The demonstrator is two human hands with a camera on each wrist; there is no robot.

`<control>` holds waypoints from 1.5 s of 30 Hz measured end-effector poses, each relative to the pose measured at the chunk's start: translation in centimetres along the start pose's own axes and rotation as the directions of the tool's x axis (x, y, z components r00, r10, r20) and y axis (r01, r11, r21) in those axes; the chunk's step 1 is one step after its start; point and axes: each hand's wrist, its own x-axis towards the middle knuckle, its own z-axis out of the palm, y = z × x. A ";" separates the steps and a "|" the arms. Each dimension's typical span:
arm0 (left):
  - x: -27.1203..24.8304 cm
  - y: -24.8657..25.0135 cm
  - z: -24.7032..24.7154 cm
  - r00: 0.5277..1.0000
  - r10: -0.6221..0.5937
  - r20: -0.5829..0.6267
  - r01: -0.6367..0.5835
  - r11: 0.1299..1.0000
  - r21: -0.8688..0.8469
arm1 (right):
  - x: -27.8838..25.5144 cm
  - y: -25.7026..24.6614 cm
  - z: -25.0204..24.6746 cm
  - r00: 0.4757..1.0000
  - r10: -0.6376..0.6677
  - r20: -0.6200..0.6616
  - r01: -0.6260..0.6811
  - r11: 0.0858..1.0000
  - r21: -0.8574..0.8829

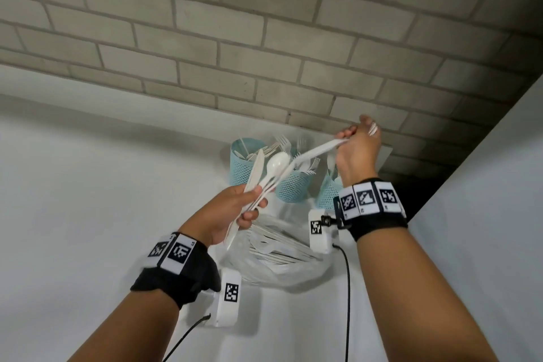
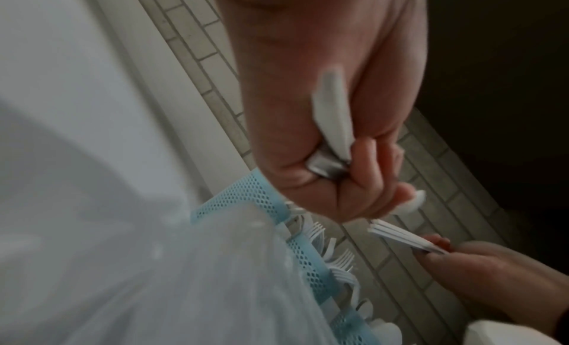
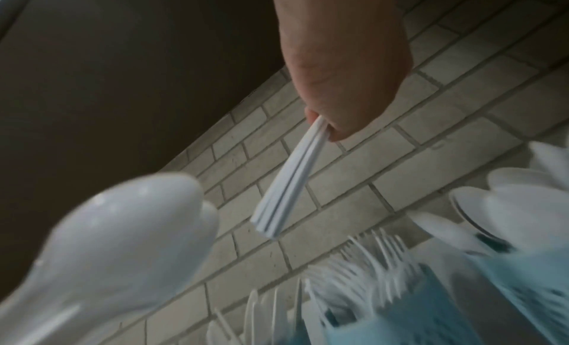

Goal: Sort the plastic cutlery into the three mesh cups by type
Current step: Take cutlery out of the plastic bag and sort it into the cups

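Note:
My left hand (image 1: 254,203) grips a fanned bundle of white plastic cutlery, with a spoon (image 1: 277,163) and a knife (image 1: 258,169) sticking up from it. The left wrist view shows that hand's fingers (image 2: 363,170) curled round the handles (image 2: 334,111). My right hand (image 1: 349,139) is raised higher and pinches a thin stack of white pieces (image 1: 318,150) by one end. The stack's other end reaches to the bundle, and I cannot tell its type (image 3: 289,182). Behind stand three teal mesh cups: left (image 1: 244,161), middle (image 1: 293,189), right (image 1: 327,195). Forks (image 3: 378,257) fill the middle one.
A clear plastic bag (image 1: 282,256) with several more white pieces lies on the white table (image 1: 88,185) below my hands. A grey brick wall (image 1: 264,38) runs right behind the cups. A white panel (image 1: 484,185) closes the right side.

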 end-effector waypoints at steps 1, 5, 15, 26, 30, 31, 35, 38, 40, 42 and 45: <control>0.4 0.4 0.1 0.999 0.016 -0.029 -0.017 1.000 -0.017 | 0.4 -0.2 0.6 0.998 -0.067 0.000 0.067 0.998 -0.009; 1.6 1.7 0.8 0.992 0.074 -0.105 -0.081 0.995 -0.062 | 1.7 0.3 2.3 0.972 -0.233 0.004 0.233 0.969 -0.083; 3.5 1.2 1.0 0.974 0.108 -0.197 -0.130 0.986 -0.103 | 3.4 5.9 1.2 0.956 -0.175 0.237 0.282 0.779 -0.560; 3.7 0.8 1.6 0.970 0.109 -0.216 -0.128 0.989 -0.079 | 2.2 7.4 1.1 0.782 0.362 0.507 0.604 -0.242 -0.759; 3.6 0.7 1.8 0.959 0.149 -0.240 -0.157 0.987 -0.018 | 0.6 5.3 2.0 0.755 -0.050 0.654 0.656 0.040 -0.754; 3.5 0.7 1.9 0.957 0.154 -0.245 -0.164 0.986 -0.024 | -0.2 4.7 2.2 0.737 -0.136 0.662 0.676 0.121 -0.727; 3.2 0.6 2.5 0.958 0.128 -0.258 -0.159 0.982 -0.102 | -3.6 3.2 2.6 0.822 -0.005 0.570 0.498 0.495 -0.712; 2.8 0.6 3.2 0.963 0.107 -0.248 -0.144 0.981 -0.133 | -4.5 3.7 1.8 0.846 0.249 0.472 0.273 0.557 -0.784; 2.4 0.6 3.6 0.966 0.107 -0.234 -0.141 0.981 -0.133 | -5.0 4.2 1.1 0.831 0.338 0.442 0.153 0.624 -0.766; 2.0 0.6 3.9 0.968 0.111 -0.225 -0.140 0.983 -0.118 | -5.7 4.3 0.6 0.816 0.363 0.450 0.054 0.727 -0.684; 1.5 0.4 4.2 0.972 0.118 -0.202 -0.140 0.985 -0.099 | -6.3 4.1 0.0 0.822 0.333 0.462 0.016 0.798 -0.603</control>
